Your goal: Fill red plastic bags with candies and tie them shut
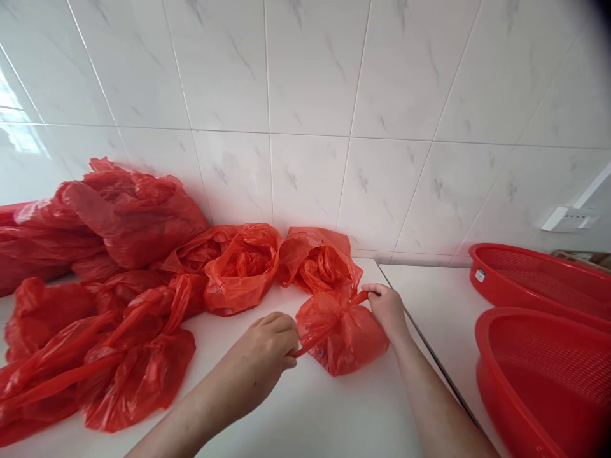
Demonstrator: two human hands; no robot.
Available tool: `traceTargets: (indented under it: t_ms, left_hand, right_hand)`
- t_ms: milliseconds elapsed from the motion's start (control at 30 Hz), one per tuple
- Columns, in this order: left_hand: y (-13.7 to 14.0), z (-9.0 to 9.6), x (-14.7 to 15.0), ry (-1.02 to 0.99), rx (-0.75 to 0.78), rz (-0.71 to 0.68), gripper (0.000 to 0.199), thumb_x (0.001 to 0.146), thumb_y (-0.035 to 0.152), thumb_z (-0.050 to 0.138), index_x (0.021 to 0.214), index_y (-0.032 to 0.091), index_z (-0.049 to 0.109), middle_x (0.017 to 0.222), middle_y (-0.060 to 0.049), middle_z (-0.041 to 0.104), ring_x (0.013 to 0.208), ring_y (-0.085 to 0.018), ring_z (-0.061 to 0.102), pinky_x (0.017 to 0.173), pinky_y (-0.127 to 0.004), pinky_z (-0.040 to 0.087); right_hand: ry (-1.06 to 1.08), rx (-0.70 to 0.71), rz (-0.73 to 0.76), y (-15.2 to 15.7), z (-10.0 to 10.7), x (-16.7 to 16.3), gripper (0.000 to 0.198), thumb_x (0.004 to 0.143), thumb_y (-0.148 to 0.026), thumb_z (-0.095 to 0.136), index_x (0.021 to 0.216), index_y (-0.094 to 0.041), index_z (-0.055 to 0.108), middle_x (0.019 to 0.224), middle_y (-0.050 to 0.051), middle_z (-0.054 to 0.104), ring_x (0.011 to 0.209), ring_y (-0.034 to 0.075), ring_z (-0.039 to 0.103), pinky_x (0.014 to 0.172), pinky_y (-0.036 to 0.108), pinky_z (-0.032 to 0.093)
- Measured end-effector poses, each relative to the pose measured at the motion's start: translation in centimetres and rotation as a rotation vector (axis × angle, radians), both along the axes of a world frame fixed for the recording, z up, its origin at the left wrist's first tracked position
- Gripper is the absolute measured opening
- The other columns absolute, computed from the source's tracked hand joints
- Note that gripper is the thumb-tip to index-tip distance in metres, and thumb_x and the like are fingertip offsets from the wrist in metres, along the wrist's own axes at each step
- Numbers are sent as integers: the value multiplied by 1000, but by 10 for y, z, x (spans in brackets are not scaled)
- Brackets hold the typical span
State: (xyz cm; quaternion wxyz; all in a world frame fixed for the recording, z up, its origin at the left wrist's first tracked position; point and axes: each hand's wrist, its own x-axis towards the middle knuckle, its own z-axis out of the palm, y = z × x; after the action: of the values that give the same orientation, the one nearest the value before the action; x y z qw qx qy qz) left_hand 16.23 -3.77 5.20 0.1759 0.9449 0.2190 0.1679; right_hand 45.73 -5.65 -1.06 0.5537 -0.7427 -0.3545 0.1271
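A filled red plastic bag (351,340) sits on the white table, its neck gathered into a twist or knot at the top. My left hand (274,340) is closed on one of its handles, drawn out toward the lower left. With thumb and fingers, my right hand (384,305) pinches the other handle at the upper right. Both handles look pulled apart from the gathered middle. Just behind stands an open red bag (317,245) with crumpled red plastic inside. What the filled bag contains cannot be made out.
Another open red bag (241,273) stands against the tiled wall (305,178). Several red bags (133,216) are heaped on the left, and tied ones (138,362) lie in front of them. Two red plastic baskets (506,375) stand at the right, past a seam in the tabletop (443,375).
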Motion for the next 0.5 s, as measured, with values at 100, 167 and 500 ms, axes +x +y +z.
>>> traceTargets:
  t_ms: [100, 167, 500]
  left_hand:
    - [-2, -7, -12, 57, -84, 42, 19, 76, 6, 53, 67, 19, 44, 79, 2, 54, 75, -14, 48, 69, -28, 37]
    - [-3, -10, -19, 32, -191, 70, 14, 78, 10, 53, 69, 20, 48, 81, 1, 57, 75, -14, 50, 69, -27, 39]
    - [29, -47, -10, -127, -715, 157, 85, 68, 33, 72, 142, 30, 30, 144, -11, 38, 106, -26, 59, 97, -43, 42]
  right_hand:
    - [49, -4, 45, 4, -13, 1, 21, 65, -20, 50, 73, -19, 69, 94, 7, 69, 100, 27, 60, 95, 40, 40]
    - [118, 9, 118, 4, -19, 4, 19, 67, -23, 54, 79, -20, 69, 97, 7, 69, 100, 26, 60, 92, 40, 43]
    - [601, 103, 750, -34, -23, 26, 67, 77, -60, 59, 131, -24, 43, 128, 13, 56, 114, 27, 56, 96, 43, 44]
